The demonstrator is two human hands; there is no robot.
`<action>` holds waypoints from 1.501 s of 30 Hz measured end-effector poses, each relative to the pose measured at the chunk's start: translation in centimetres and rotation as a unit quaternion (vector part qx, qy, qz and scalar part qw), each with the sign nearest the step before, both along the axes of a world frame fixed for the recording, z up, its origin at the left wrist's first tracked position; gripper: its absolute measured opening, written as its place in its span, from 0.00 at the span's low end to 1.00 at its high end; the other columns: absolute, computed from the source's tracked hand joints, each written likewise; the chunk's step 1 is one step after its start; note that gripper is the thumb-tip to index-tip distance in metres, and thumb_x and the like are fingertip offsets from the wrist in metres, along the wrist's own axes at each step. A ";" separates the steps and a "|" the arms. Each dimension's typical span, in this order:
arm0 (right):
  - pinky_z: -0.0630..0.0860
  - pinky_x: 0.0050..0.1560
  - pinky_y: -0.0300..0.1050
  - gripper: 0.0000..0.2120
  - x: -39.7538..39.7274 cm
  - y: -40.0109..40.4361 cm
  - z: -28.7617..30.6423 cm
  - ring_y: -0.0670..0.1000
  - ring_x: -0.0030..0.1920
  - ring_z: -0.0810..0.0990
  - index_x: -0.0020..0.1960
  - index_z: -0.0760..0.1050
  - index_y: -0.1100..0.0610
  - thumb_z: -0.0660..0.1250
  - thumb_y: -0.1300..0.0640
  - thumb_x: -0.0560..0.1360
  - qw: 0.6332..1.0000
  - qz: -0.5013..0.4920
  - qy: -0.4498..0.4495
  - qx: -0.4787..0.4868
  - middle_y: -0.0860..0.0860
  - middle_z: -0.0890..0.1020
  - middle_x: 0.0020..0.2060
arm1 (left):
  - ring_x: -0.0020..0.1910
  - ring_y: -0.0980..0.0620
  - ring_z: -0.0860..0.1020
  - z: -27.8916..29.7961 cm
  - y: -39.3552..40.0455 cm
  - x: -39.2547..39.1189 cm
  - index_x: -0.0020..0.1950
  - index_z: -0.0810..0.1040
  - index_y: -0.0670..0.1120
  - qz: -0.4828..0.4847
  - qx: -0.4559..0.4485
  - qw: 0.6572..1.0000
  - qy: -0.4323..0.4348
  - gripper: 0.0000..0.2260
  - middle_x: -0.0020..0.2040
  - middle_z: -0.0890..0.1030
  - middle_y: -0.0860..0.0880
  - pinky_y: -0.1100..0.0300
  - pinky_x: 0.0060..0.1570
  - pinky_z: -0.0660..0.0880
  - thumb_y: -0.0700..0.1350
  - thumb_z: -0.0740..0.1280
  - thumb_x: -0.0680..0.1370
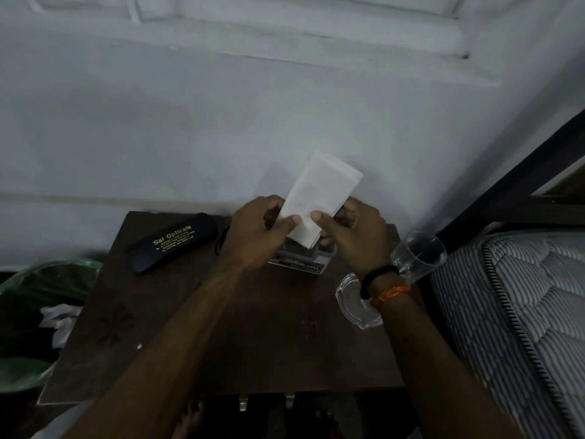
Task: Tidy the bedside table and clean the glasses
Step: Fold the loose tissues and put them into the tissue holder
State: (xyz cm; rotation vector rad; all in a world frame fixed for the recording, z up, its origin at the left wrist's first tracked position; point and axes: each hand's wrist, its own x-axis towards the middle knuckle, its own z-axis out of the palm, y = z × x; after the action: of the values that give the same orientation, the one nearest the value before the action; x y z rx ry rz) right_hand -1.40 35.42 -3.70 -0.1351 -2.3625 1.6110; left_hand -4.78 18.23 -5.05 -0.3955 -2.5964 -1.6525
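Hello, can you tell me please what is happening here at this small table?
A person stands at a dark brown wooden bedside table and holds a folded white paper or cloth piece in both hands, above a small box. The left hand and the right hand each pinch its lower end in a thumb-and-finger grip. A black spectacle case with gold lettering lies at the back left. A clear drinking glass and a clear glass dish are at the table's right edge.

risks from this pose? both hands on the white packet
Right forearm crosses just over the tilted drinking glass and clear glass dish at the table's right edge; pulling back could knock them off. The white packet, pinched by the left hand and right hand, could tear.
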 end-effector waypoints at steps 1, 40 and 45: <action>0.81 0.33 0.41 0.10 -0.1 -0.1 0.0 0.45 0.33 0.85 0.56 0.79 0.55 0.72 0.57 0.75 1.000 -0.008 0.012 0.013 0.48 0.85 0.39 | 0.42 0.54 0.80 0.1 0.1 -0.2 0.47 0.82 0.47 0.010 -0.023 0.999 0.035 0.06 0.43 0.82 0.50 0.51 0.43 0.80 0.49 0.71 0.76; 0.80 0.44 0.45 0.13 -1.7 -1.6 -2.9 0.51 0.45 0.83 0.51 0.81 0.54 0.73 0.53 0.68 0.968 -0.133 -0.003 0.213 0.51 0.85 0.44 | 0.48 0.47 0.69 -3.2 1.3 -2.7 0.42 0.78 0.49 0.052 -0.207 0.971 0.106 0.06 0.42 0.70 0.50 0.55 0.40 0.65 0.47 0.74 0.71; 0.80 0.44 0.50 0.09 -2.0 -1.4 -3.3 0.55 0.42 0.82 0.48 0.81 0.56 0.71 0.53 0.70 0.956 -0.128 -0.005 0.264 0.54 0.84 0.40 | 0.52 0.47 0.73 -3.0 0.9 -2.9 0.47 0.82 0.48 0.047 -0.157 0.983 0.086 0.13 0.46 0.78 0.48 0.59 0.48 0.63 0.53 0.77 0.68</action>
State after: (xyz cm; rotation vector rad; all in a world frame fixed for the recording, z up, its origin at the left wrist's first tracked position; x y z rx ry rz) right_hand -3.41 33.97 -7.03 -0.3200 -2.5642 0.8313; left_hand -7.73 19.17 -8.09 -0.3983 -2.6970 -1.1265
